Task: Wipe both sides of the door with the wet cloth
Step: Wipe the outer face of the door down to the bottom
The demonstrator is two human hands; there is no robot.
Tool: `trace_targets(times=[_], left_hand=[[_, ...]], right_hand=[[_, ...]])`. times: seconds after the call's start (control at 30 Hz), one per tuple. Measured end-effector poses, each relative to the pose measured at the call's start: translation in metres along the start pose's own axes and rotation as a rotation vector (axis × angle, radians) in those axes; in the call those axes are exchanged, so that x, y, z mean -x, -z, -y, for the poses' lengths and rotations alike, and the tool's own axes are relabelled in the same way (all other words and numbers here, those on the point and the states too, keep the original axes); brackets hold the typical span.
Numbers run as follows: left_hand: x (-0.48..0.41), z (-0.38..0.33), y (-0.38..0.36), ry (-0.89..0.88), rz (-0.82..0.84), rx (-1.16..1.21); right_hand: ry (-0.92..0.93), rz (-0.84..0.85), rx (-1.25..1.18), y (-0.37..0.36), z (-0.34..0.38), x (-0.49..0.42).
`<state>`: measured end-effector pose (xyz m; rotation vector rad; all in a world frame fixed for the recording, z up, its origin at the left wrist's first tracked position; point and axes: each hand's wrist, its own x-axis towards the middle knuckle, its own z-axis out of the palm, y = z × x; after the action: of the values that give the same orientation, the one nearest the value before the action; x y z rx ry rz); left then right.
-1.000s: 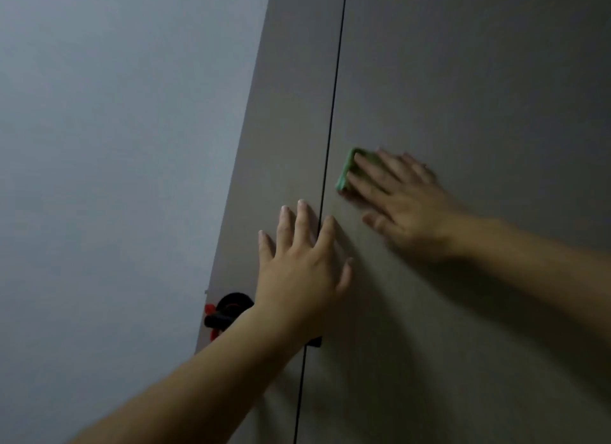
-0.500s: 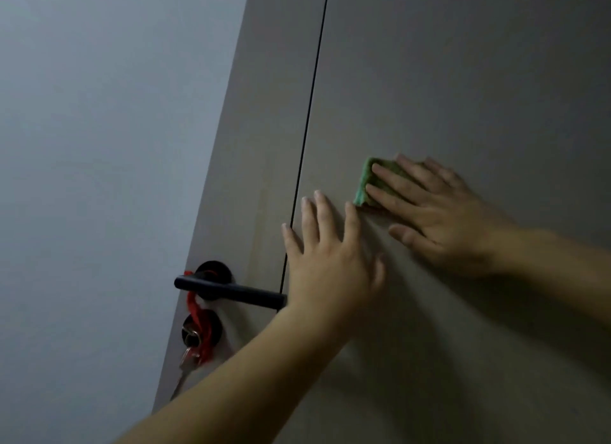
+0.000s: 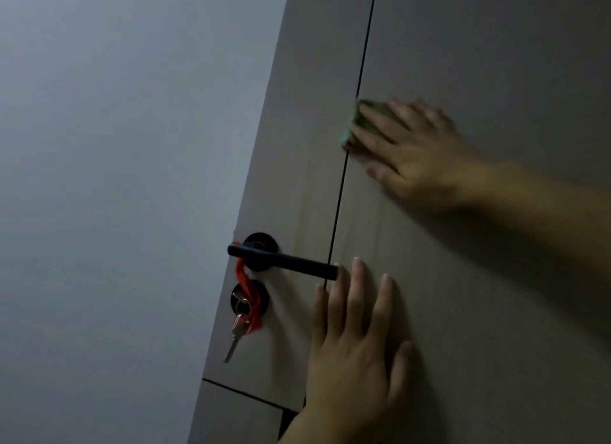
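Fingers of right hand [image 3: 426,159] lie straight, pressing seemingly folded green cloth [image 3: 349,133] on smooth door [image 3: 479,47]; left hand [image 3: 353,361] flat, empty.

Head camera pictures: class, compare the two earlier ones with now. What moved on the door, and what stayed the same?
The right hand slid the green cloth left, back to the dark groove. The left hand slipped down the door, fingertips now level with the handle. Both hands stay flat, nothing gripped or released; the key stays in the lock.

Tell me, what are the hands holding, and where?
The right hand presses the cloth against the door under straight fingers; the left hand holds nothing.
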<state>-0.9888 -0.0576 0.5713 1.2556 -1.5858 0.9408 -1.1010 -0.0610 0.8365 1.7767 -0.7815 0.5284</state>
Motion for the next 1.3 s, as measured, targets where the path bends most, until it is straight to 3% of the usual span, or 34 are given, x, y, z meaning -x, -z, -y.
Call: trace_targets(times=[0.13,0.33,0.47,0.53,0.73,0.93,1.17,1.3], left_hand=[[0.000,0.004,0.002,-0.004,-0.029,0.026],[0.003,0.009,-0.002,-0.022,-0.050,0.079],[0.003,0.021,0.002,-0.068,-0.041,0.019],[0.005,0.025,0.002,-0.083,-0.040,0.020],[0.012,0.030,0.000,-0.091,-0.039,0.013],[0.023,0.029,-0.002,-0.074,-0.044,0.006],[0.042,0.032,-0.011,-0.041,-0.112,0.026],[0.044,0.032,-0.010,-0.031,-0.100,0.005]], right_hand=[[-0.006,0.011,-0.025,0.010,0.027,-0.058],[0.293,0.060,0.071,-0.015,0.036,-0.016],[0.068,0.026,0.012,0.005,0.028,-0.060],[0.045,0.025,0.011,0.005,0.037,-0.062],[0.456,0.101,0.095,-0.016,0.053,0.003],[0.160,0.047,0.044,0.000,0.054,-0.060],[0.567,0.086,0.158,-0.021,0.049,0.027],[0.531,0.090,0.176,-0.019,0.044,0.018]])
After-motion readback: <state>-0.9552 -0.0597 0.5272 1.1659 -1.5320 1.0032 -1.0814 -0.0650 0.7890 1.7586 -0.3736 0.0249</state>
